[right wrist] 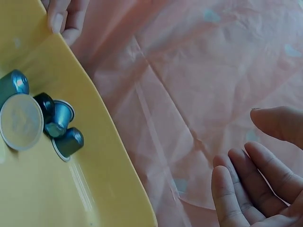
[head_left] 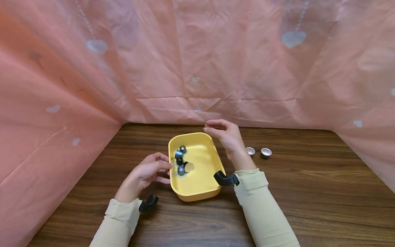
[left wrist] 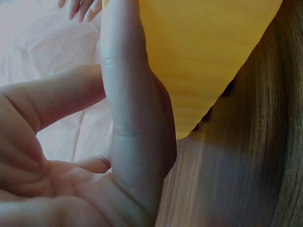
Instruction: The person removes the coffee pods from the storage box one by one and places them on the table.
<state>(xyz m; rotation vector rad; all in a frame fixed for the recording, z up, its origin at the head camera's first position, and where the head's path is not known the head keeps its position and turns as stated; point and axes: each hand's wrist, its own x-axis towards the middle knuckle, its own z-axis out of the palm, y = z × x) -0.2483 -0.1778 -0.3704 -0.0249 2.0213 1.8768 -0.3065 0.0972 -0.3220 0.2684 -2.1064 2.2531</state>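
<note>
A yellow tray (head_left: 205,176) lies on the wooden table between my hands. Several coffee capsules (head_left: 180,171) in blue, dark and grey tones cluster along its left inside; one shows its pale round lid (right wrist: 21,122) in the right wrist view. My left hand (head_left: 149,170) holds the tray's left rim, thumb over the edge and fingers outside, as the right wrist view shows. Beyond the tray's far right corner hovers my right hand (head_left: 226,137), with loosely bent fingers and nothing held; the right wrist view shows thumb and fingertips apart.
Two more capsules stand lid up on the table right of my right forearm, one silvery-lidded capsule (head_left: 266,152) and another capsule (head_left: 250,151) partly behind the wrist. A pink curtain (head_left: 197,68) with pale hearts encloses the wooden table (head_left: 308,192) at the back and sides.
</note>
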